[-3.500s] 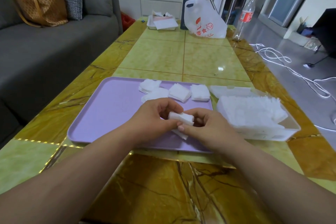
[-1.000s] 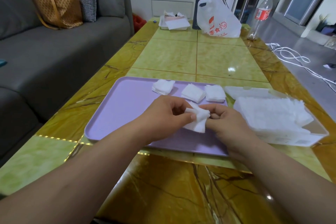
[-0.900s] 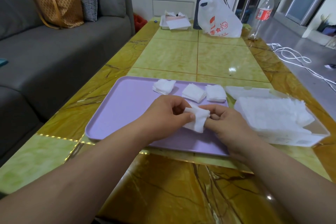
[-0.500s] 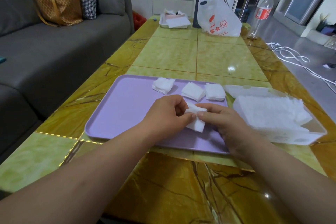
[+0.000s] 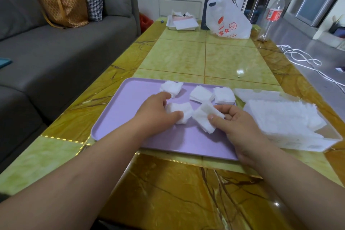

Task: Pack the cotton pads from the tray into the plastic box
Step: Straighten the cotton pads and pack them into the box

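A lilac tray (image 5: 119,115) lies on the table in front of me. Three small stacks of white cotton pads (image 5: 202,95) sit along its far edge. My left hand (image 5: 155,114) pinches a stack of pads (image 5: 182,113) over the middle of the tray. My right hand (image 5: 237,123) grips another stack of cotton pads (image 5: 203,117) between thumb and fingers, just right of the first. The clear plastic box (image 5: 298,143) stands right of the tray, packed with white pads (image 5: 283,115). Its lid (image 5: 261,95) lies open behind it.
A grey sofa (image 5: 56,48) with a brown bag runs along the left of the table. At the table's far end stand a white plastic bag (image 5: 229,20), a dark flask (image 5: 208,11), a small white tray (image 5: 182,23) and a plastic bottle (image 5: 273,13). White cable (image 5: 302,59) lies on the floor at right.
The single bundle held between both hands has split: each hand now holds its own stack, and the hands have moved slightly apart over the tray.
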`<state>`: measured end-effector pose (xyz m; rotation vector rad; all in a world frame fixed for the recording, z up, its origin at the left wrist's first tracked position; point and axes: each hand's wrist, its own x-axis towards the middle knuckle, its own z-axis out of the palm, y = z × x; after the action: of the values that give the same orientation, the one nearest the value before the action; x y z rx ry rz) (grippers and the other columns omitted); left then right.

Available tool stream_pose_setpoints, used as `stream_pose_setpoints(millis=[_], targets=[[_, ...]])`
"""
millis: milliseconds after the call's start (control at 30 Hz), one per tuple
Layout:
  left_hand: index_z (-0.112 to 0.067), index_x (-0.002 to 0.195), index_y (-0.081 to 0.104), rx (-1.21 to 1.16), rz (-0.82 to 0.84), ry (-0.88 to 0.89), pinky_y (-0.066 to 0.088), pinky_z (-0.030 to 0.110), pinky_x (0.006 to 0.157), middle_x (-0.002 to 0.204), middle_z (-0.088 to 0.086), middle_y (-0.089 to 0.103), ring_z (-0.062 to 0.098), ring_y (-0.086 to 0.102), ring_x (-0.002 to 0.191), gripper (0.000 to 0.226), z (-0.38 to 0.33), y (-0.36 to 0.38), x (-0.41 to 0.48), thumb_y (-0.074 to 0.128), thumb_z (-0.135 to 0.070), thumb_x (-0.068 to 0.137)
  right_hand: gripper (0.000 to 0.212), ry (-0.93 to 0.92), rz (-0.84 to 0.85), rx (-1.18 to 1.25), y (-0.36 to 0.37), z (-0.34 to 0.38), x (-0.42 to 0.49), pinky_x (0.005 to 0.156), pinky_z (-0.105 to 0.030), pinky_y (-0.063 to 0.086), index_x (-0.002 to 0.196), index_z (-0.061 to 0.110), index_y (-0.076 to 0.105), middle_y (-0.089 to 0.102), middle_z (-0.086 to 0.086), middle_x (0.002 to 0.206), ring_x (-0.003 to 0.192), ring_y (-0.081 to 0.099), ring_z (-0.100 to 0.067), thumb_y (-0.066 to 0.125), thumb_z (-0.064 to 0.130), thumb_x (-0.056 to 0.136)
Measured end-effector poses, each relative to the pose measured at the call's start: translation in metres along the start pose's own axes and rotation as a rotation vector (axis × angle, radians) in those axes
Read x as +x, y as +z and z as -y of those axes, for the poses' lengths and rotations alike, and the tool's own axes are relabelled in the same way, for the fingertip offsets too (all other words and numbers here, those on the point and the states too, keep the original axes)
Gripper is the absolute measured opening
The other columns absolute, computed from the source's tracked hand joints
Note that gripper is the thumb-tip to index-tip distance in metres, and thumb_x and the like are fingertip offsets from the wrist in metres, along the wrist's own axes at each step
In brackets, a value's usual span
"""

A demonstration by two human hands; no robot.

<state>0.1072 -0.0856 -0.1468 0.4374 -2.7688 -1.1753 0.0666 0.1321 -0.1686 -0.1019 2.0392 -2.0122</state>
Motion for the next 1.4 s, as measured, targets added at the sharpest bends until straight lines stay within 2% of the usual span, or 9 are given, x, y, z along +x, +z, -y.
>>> stream_pose_setpoints(millis=[133, 200, 367, 500, 667, 867, 1067, 1267, 1400], targets=[[-0.019, 0.145, 0.052, -0.125, 0.054, -0.076, 0.049, 0.014, 0.065, 0.101, -0.013, 0.060, 0.003, 0.062, 0.080, 0.074, -0.0018, -0.0011, 0.0029, 0.085, -0.033, 0.081, 0.019, -0.004, 0.011, -0.021, -0.0006, 0.0000, 0.0000, 0.098, -0.053, 0.056, 0.109, 0.016, 0.070, 0.082, -0.005, 0.097, 0.095, 0.076, -0.027, 0.075, 0.009, 0.091], [-0.021, 0.141, 0.055, -0.150, 0.068, -0.076, 0.048, 0.010, 0.058, 0.103, -0.009, 0.061, 0.003, 0.062, 0.077, 0.070, -0.0013, -0.0017, 0.0021, 0.086, -0.031, 0.079, 0.019, 0.001, 0.011, -0.029, -0.0004, -0.0004, 0.0011, 0.099, -0.053, 0.056, 0.109, 0.017, 0.070, 0.082, -0.004, 0.098, 0.098, 0.075, -0.029, 0.075, 0.011, 0.091], [-0.038, 0.122, 0.059, 0.061, -0.033, 0.055, 0.052, 0.035, 0.088, 0.123, -0.006, 0.047, 0.015, 0.059, 0.100, 0.056, 0.0001, -0.0035, 0.0016, 0.085, -0.043, 0.072, 0.018, -0.010, -0.013, -0.033, -0.0005, -0.0031, 0.0036, 0.102, -0.055, 0.054, 0.109, 0.019, 0.070, 0.082, -0.003, 0.098, 0.102, 0.075, -0.029, 0.075, 0.014, 0.093], [-0.034, 0.103, 0.061, 0.115, -0.074, 0.051, 0.046, 0.032, 0.078, 0.114, -0.006, 0.049, 0.014, 0.058, 0.094, 0.040, -0.0030, -0.0030, 0.0026, 0.084, -0.045, 0.071, 0.019, -0.014, -0.006, -0.067, -0.0010, -0.0030, 0.0032, 0.101, -0.055, 0.055, 0.109, 0.021, 0.070, 0.081, -0.001, 0.099, 0.101, 0.075, -0.027, 0.076, 0.017, 0.092], [-0.031, 0.096, 0.067, 0.115, -0.052, 0.049, 0.040, 0.029, 0.073, 0.112, -0.004, 0.054, 0.014, 0.057, 0.093, 0.029, -0.0001, 0.0009, 0.0037, 0.083, -0.044, 0.076, 0.019, -0.019, -0.010, -0.103, -0.0009, -0.0018, 0.0022, 0.101, -0.054, 0.055, 0.108, 0.023, 0.070, 0.081, 0.003, 0.099, 0.099, 0.075, -0.023, 0.077, 0.019, 0.091], [-0.032, 0.079, 0.064, 0.118, -0.065, 0.093, 0.038, 0.026, 0.068, 0.099, -0.014, 0.050, 0.008, 0.055, 0.088, 0.018, -0.0035, 0.0018, 0.0024, 0.081, -0.037, 0.077, 0.018, -0.009, -0.010, -0.113, 0.0000, -0.0008, 0.0010, 0.101, -0.055, 0.055, 0.108, 0.023, 0.070, 0.081, 0.002, 0.098, 0.100, 0.075, -0.025, 0.077, 0.018, 0.091], [-0.030, 0.102, 0.063, 0.139, -0.058, 0.110, 0.050, 0.035, 0.086, 0.107, -0.006, 0.055, 0.017, 0.057, 0.099, 0.031, -0.0028, 0.0010, 0.0022, 0.080, -0.038, 0.077, 0.018, -0.011, -0.008, -0.128, 0.0000, -0.0001, 0.0004, 0.099, -0.055, 0.056, 0.108, 0.023, 0.071, 0.081, 0.002, 0.098, 0.098, 0.076, -0.024, 0.076, 0.019, 0.092], [-0.033, 0.090, 0.062, 0.138, -0.050, 0.109, 0.051, 0.035, 0.086, 0.105, -0.007, 0.058, 0.017, 0.059, 0.098, 0.021, -0.0032, 0.0011, -0.0002, 0.078, -0.038, 0.078, 0.019, -0.008, -0.004, -0.131, 0.0007, 0.0001, 0.0006, 0.099, -0.055, 0.056, 0.109, 0.023, 0.071, 0.081, 0.002, 0.098, 0.098, 0.076, -0.023, 0.077, 0.020, 0.091], [-0.033, 0.081, 0.060, 0.159, -0.078, 0.131, 0.041, 0.030, 0.073, 0.097, -0.010, 0.054, 0.014, 0.054, 0.092, 0.015, -0.0086, -0.0013, -0.0032, 0.076, -0.034, 0.080, 0.018, -0.023, -0.021, -0.092, 0.0008, 0.0004, 0.0001, 0.100, -0.055, 0.055, 0.108, 0.022, 0.070, 0.081, 0.000, 0.098, 0.100, 0.075, -0.026, 0.077, 0.018, 0.091]])
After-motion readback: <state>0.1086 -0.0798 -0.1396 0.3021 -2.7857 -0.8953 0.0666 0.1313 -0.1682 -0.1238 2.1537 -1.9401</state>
